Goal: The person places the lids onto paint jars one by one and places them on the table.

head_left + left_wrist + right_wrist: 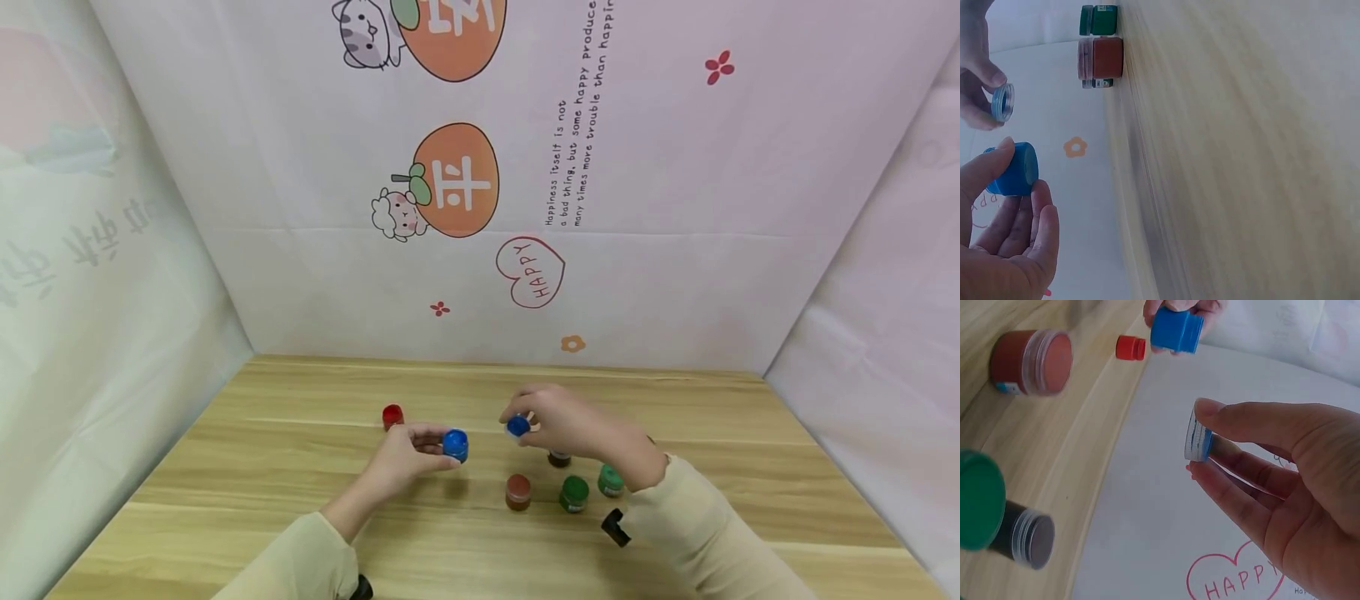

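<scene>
Between thumb and fingers my left hand [411, 452] holds a small blue paint jar [455, 447], its mouth uncovered and blue paint showing inside. To the right of it, my right hand [551, 417] pinches a clear jar lid [517, 426] smeared with blue on its inner side. Jar and lid are apart, both held above the wooden table. In the right wrist view the ridged edge of the lid [1196, 440] shows between thumb and fingertips. The left wrist view shows the blue jar [1017, 169] tipped in my fingers.
An uncovered red paint jar [392, 416] stands behind my left hand on the table [300, 417]. Lidded jars stand near my right forearm: a reddish-brown jar [518, 492], a dark green jar [574, 493], a lighter green jar [611, 480] and a dark jar [559, 459]. White printed sheets enclose the table.
</scene>
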The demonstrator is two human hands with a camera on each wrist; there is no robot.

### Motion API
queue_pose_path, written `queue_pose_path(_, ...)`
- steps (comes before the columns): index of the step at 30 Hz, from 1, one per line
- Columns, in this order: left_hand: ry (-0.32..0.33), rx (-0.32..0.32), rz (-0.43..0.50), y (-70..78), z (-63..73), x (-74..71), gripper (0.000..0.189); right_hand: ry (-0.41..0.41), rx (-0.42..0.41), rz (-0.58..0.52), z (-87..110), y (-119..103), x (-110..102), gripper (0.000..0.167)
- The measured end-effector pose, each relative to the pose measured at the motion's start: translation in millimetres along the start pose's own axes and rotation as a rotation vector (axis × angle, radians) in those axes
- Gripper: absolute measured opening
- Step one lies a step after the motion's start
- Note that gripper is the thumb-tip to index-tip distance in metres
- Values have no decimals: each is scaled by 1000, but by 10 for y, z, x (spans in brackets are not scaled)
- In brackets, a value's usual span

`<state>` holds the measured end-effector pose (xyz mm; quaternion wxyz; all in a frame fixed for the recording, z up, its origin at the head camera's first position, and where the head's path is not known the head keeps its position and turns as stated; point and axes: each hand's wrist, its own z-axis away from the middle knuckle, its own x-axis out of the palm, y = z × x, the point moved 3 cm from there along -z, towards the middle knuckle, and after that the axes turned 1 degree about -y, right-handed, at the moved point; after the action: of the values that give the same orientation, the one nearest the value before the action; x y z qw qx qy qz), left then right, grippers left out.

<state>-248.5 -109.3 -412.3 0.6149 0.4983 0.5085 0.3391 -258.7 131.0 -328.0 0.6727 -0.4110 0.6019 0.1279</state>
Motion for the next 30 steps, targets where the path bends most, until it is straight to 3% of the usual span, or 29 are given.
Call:
queue_pose_path(15,-69,15,74,19,-48,215,43,49,-129,-99,-88,-88,111,26)
queue_pose_path(30,-77,38,72,35,-60,331,39,-10,-116,-127,-112,-193,210,25)
